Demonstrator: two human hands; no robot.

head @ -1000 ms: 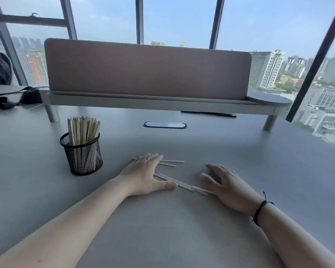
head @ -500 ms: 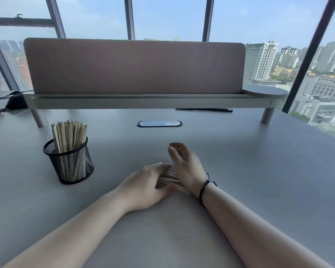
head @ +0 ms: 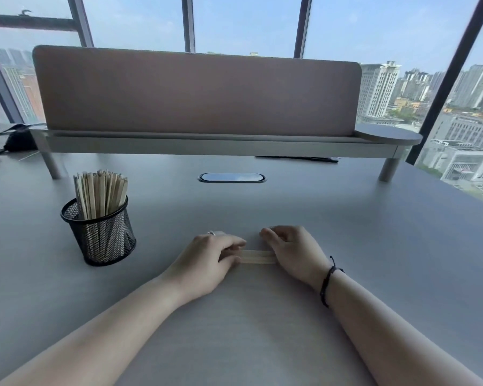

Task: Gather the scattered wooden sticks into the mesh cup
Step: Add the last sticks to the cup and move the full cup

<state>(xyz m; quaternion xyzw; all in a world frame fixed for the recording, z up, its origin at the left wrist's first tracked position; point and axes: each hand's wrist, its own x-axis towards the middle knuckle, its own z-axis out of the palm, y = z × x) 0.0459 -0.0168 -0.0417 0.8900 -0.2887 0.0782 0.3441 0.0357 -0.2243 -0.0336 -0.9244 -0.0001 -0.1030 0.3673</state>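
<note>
The surface (head: 346, 232) at lower frame looks smooth, matt grey laminate. At centre left, the mesh cup (head: 102, 232) is black wire mesh, holding pale bare wooden sticks (head: 101, 192). The divider panel (head: 195, 93) across the upper middle looks like matt pinkish-brown cloth.

1. An office in a high-rise, seen from a seat at a wide grey desk (head: 374, 260).
2. A padded privacy screen (head: 195, 93) stands on a raised desk shelf (head: 207, 144) along the far edge.
3. An oval cable grommet (head: 231, 178) is set into the desktop.
4. Floor-to-ceiling windows (head: 243, 23) look down on city towers (head: 379, 87) and rooftops.
5. A black mesh cup (head: 102, 235) holds wooden sticks (head: 101, 192).
</note>
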